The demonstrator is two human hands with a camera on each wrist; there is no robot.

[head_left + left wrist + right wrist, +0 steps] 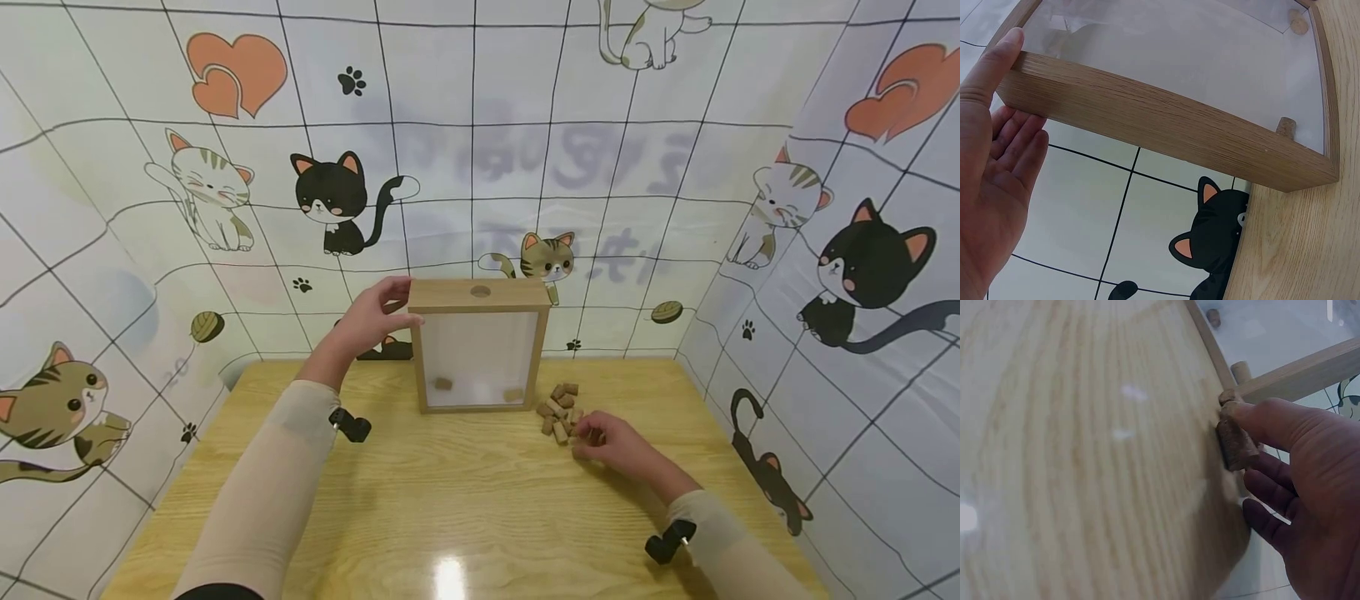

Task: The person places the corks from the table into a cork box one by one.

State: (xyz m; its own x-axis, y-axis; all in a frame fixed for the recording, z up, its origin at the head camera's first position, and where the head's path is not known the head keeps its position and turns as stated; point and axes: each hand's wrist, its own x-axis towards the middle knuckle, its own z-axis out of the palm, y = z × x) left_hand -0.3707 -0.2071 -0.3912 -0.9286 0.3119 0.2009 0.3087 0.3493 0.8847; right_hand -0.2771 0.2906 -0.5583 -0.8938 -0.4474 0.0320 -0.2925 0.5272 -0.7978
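A shallow upright wooden frame box (480, 358) with a clear front and a round hole in its top stands at the table's back. Inside, two cork stoppers lie near the bottom, one cork (443, 384) at the left. My left hand (369, 318) grips the box's upper left corner, thumb (1007, 53) on the front edge and fingers behind. Beside the box's lower right corner lies a pile of loose corks (558, 408). My right hand (618, 446) is at the pile's right side, thumb and forefinger apart; in the right wrist view its thumb overlaps a cork (1236, 447).
The box and corks rest on a light wooden table (420, 500). A white cloth wall (465, 167) printed with cats and grid lines stands close behind the box and runs down both sides of the table.
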